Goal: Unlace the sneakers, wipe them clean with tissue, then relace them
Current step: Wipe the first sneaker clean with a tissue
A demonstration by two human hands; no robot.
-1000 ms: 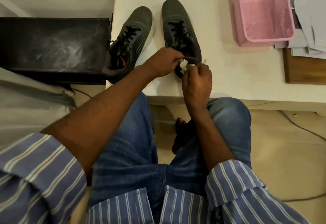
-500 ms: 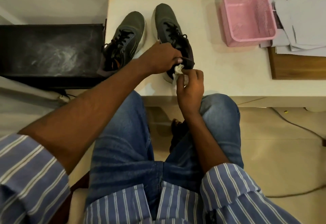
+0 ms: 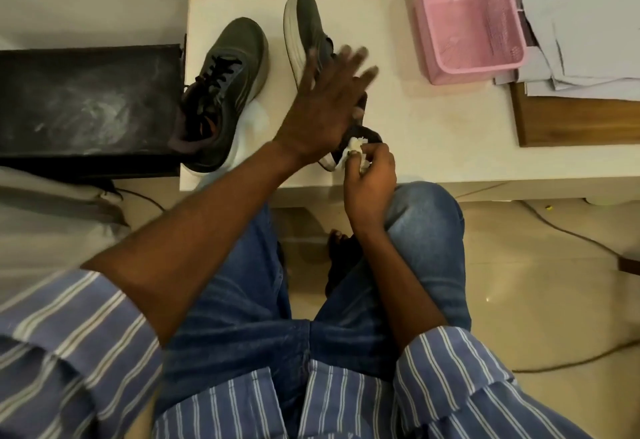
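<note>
Sneakers, both dark grey with pale soles, sit on the white table, toes pointing away from the person. Going left to right: off to the far left, just beside the table edge, there's a black box-like surface with whitish scuffs all over it. Next comes the left sneaker, flat on its sole, black laces in place, heel hanging a bit over the table's near-left corner. Just to its right is the right sneaker, tipped over onto its side so the pale sole edge faces left.

The left hand is over the middle of that tipped shoe with fingers spread wide and straight, kinda motion-blurred, so I can't tell if it's actually touching the shoe or just above it. Right below it, the right hand has its thumb and fingers curled around a crumpled white tissue, pressing it against the heel end of the right sneaker near the table's front edge.

Further right on the table there's a pink mesh basket, well apart from the shoes, and past that a messy stack of papers partly lying on a wooden board. Person's in jeans and a blue striped shirt.
</note>
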